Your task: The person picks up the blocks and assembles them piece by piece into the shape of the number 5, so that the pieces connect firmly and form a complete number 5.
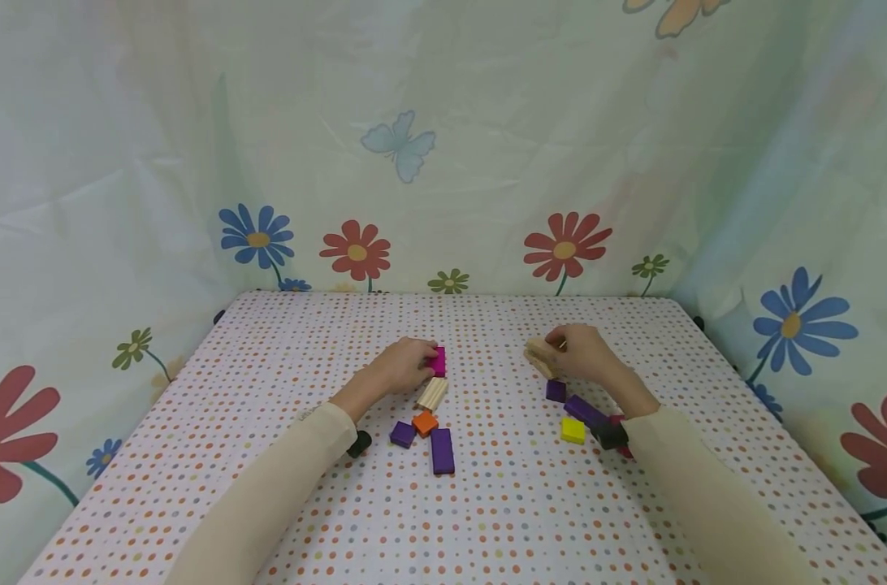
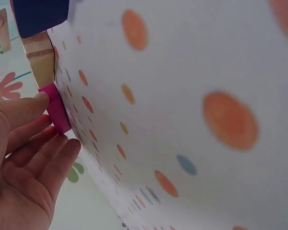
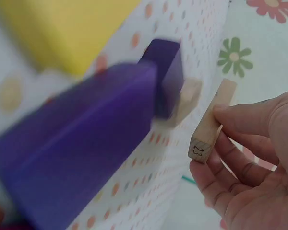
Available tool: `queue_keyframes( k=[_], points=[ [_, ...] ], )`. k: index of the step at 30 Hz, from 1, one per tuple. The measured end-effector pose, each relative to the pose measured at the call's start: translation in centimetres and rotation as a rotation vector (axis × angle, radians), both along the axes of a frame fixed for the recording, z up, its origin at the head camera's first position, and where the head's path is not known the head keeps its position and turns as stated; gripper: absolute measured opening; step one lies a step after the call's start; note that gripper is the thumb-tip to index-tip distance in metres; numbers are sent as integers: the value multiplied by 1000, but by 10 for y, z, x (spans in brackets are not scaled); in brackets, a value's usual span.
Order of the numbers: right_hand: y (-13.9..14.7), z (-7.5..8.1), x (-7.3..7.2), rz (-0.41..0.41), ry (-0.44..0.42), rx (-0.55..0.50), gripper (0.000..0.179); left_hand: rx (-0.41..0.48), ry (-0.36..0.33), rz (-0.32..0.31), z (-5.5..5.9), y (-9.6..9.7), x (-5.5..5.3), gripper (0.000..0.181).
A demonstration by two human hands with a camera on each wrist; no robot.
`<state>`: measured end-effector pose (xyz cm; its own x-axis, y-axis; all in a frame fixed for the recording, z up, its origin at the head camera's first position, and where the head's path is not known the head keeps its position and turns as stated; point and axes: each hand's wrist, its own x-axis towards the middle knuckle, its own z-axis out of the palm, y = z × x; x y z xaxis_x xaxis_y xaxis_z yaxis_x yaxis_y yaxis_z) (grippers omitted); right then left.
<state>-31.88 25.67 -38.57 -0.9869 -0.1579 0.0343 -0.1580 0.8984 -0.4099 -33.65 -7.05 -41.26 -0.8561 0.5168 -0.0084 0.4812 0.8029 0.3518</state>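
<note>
My left hand (image 1: 407,366) pinches a pink block (image 1: 440,362) between thumb and fingers. In the left wrist view this pink block (image 2: 57,112) stands against plain wooden pieces (image 2: 41,64). My right hand (image 1: 584,353) holds a plain wooden block (image 3: 212,122) by its long sides, its end marked "23". That block is raised off the tabletop in the right wrist view. Below it lies a second wooden piece (image 3: 188,99), touching a small dark purple block (image 3: 168,72). A longer purple block (image 3: 86,143) lies nearer the right wrist.
Nearer me on the left lie wooden pieces (image 1: 433,395), an orange block (image 1: 425,422), a small purple block (image 1: 403,434) and a long purple block (image 1: 442,452). A yellow block (image 1: 573,431) and a partly hidden red block (image 1: 626,449) are by the right wrist. A flowered curtain (image 1: 443,179) hangs behind the table.
</note>
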Motion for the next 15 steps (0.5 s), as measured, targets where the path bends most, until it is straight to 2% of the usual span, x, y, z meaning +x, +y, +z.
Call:
queue_keyframes(
  k=[9,15],
  points=[
    [-35,4,-2,69,-21,-19,33,-4,32,-20,0,2,0,39],
    [-54,-4,-5,110,-28,10,30,-5,39,-43,1,2,1,38]
  ],
)
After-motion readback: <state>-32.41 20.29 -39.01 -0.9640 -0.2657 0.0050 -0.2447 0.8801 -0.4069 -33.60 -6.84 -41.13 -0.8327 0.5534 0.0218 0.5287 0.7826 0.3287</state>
